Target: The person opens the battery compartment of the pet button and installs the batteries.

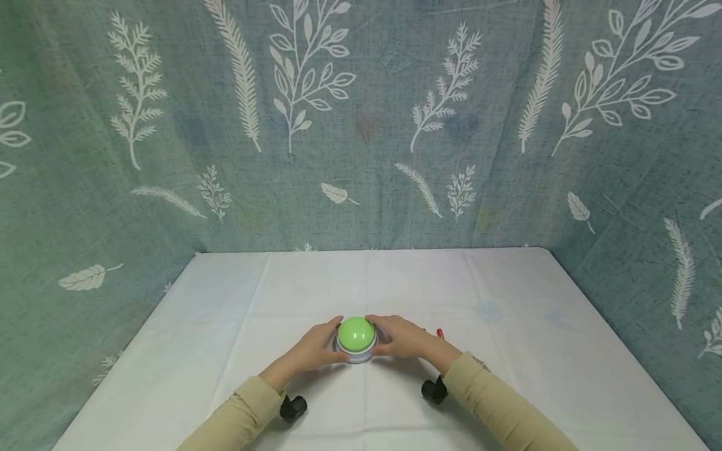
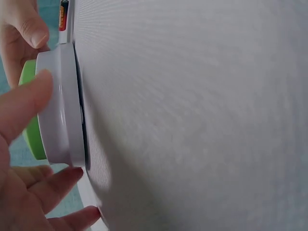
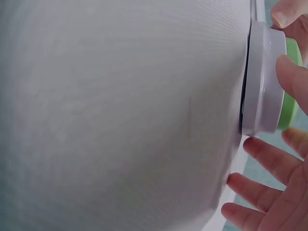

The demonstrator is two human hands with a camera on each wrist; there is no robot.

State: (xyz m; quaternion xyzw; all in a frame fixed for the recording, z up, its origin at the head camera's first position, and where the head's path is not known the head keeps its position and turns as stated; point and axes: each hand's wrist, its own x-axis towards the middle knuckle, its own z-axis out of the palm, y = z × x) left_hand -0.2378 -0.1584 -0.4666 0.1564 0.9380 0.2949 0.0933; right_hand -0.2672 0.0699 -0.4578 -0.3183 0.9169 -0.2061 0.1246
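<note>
Between both grips; green-domed button

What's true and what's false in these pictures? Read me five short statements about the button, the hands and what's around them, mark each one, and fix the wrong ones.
1. The left hand and the right hand touch the button from opposite sides. True.
2. The button is red on top. False: its dome is green.
3. A small red item shows just beyond the right wrist in the head view. True.
4. The person's clothing is black. False: the sleeves are beige.
5. Behind the table, the backdrop carries pale leaf shapes. True.
</note>
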